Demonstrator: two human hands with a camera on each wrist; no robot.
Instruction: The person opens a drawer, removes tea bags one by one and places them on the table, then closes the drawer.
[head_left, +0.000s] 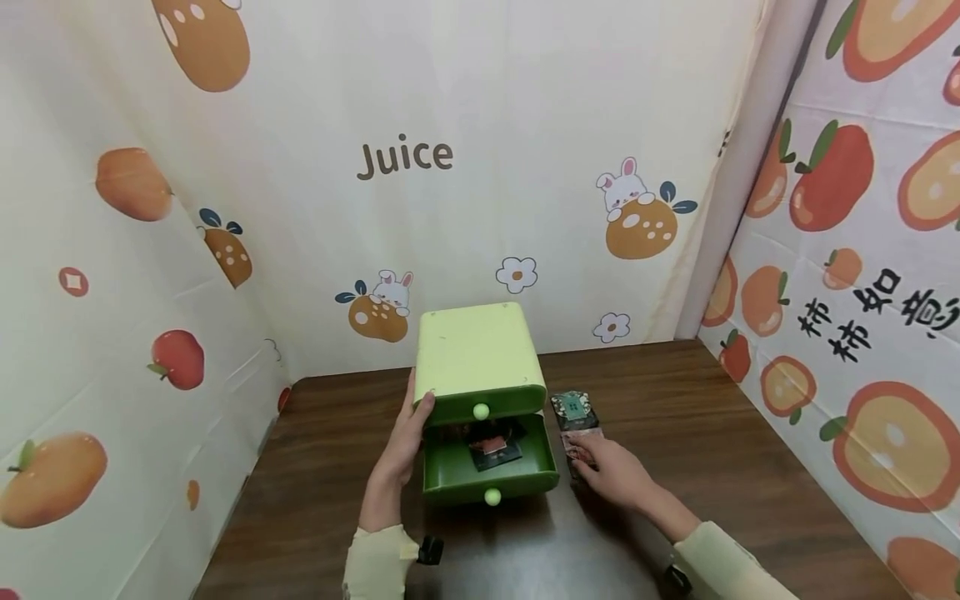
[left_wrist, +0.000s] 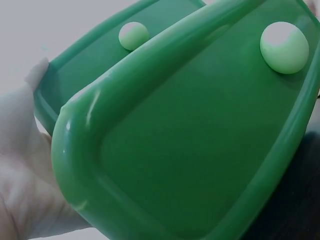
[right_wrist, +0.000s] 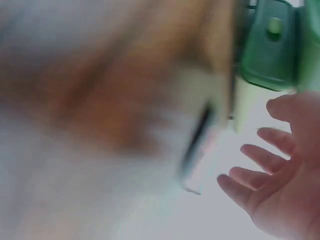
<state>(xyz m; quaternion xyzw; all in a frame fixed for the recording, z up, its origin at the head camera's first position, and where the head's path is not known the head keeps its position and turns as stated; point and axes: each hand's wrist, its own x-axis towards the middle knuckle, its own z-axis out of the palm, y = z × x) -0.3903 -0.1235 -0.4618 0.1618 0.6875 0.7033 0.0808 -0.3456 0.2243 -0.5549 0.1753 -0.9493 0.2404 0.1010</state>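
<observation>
A small desktop drawer cabinet [head_left: 480,346] has a pale yellow-green top and green drawers with round knobs. Its lower drawer [head_left: 491,483] is pulled out, with dark packets and a reddish one [head_left: 493,446] inside. My left hand [head_left: 401,442] rests along the cabinet's left side, thumb at the front corner of the top. In the left wrist view the drawer front [left_wrist: 175,130] covers part of that hand. Right of the cabinet, my right hand [head_left: 618,473] reaches to a pinkish packet [head_left: 579,439], fingertips right at it. The right wrist view shows its fingers [right_wrist: 265,160] spread apart.
A dark packet with a teal label [head_left: 574,406] lies beside the cabinet, just behind the pinkish one. Everything stands on a dark wood table [head_left: 675,417]. Fruit-printed cloths [head_left: 525,167] hang behind and at both sides.
</observation>
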